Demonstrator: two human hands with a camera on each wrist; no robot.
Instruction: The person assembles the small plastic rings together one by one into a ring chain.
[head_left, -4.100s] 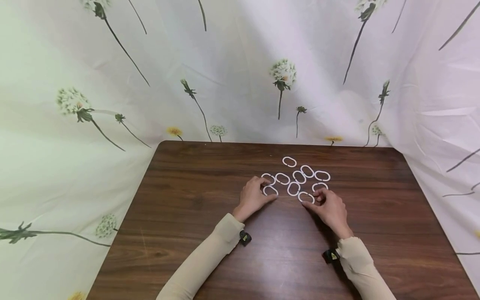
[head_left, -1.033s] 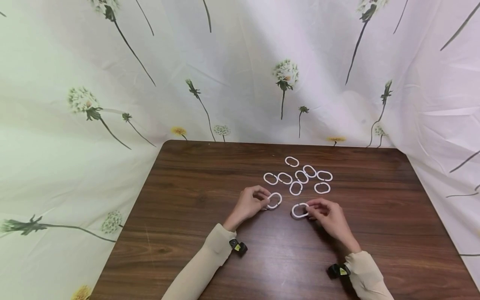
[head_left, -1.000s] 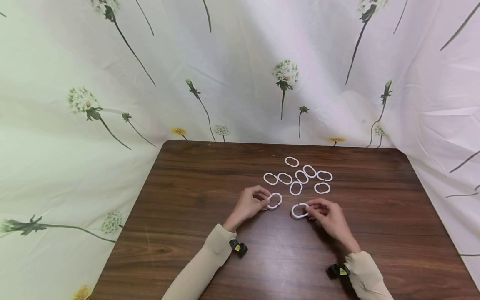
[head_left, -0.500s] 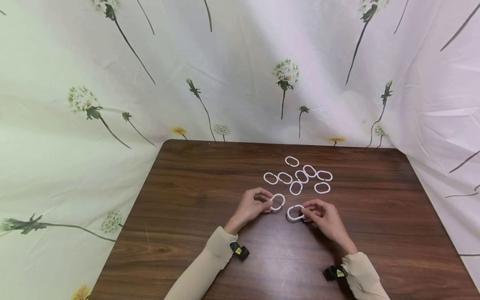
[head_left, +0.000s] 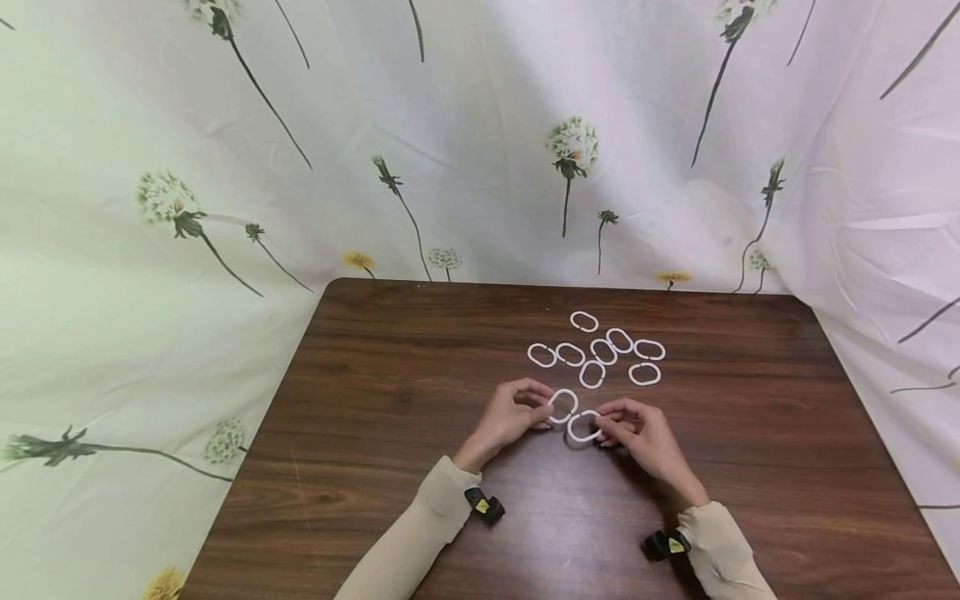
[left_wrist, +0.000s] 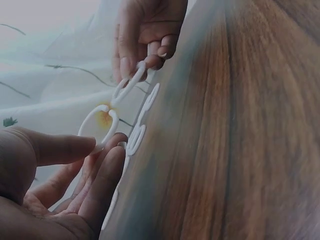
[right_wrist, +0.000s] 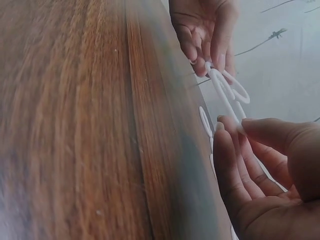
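Two white oval plastic curtain rings, each with a small gap, are held just above the table. My left hand (head_left: 512, 415) pinches one ring (head_left: 577, 405) between thumb and fingers at its left end. The other ring (head_left: 570, 430) is pinched by my right hand (head_left: 647, 437) at its right end. The rings meet or overlap in the head view. In the left wrist view, the gap of the left ring (left_wrist: 86, 120) faces the right ring (left_wrist: 141, 71). Whether they are hooked together I cannot tell.
Several more white rings, among them a far one (head_left: 573, 317), a left one (head_left: 530, 350) and a right one (head_left: 632, 374), lie flat beyond my hands on the brown wooden table (head_left: 390, 375). A flowered cloth (head_left: 480, 167) hangs behind the table.
Both hands have picked up a ring from the near side of the group and drawn it closer. Over the last second the two rings have come together, left moving right and right moving left.
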